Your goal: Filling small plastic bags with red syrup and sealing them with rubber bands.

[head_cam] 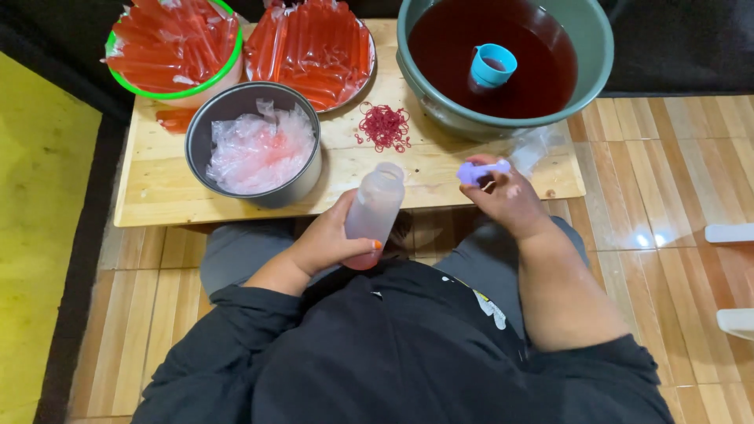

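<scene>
— Holding steady here: my left hand point(326, 239) has its fingers wrapped around a translucent squeeze bottle point(374, 212), tilted, its open mouth toward the bench point(157, 192) edge and a little pinkish liquid at its lower end.

— And the right?

— My right hand point(509, 200) has its fingers pinched around a small purple cap point(481, 171), just above the near edge of the bench. Bottle and cap are near each other but apart.

— What sits around them?

— A grey metal pot point(259, 196) stuffed with clear plastic bags point(259, 149) stands just left of the bottle. A small heap of red rubber bands point(385, 126) lies on the wood beyond it. Farther back, a big green basin point(593, 74) holds dark red liquid with a blue cup point(492, 66) floating in it. At the back left, a green-rimmed bowl point(208, 82) and a plate beside it point(357, 78) are piled with filled red tube packs point(310, 47).
</scene>
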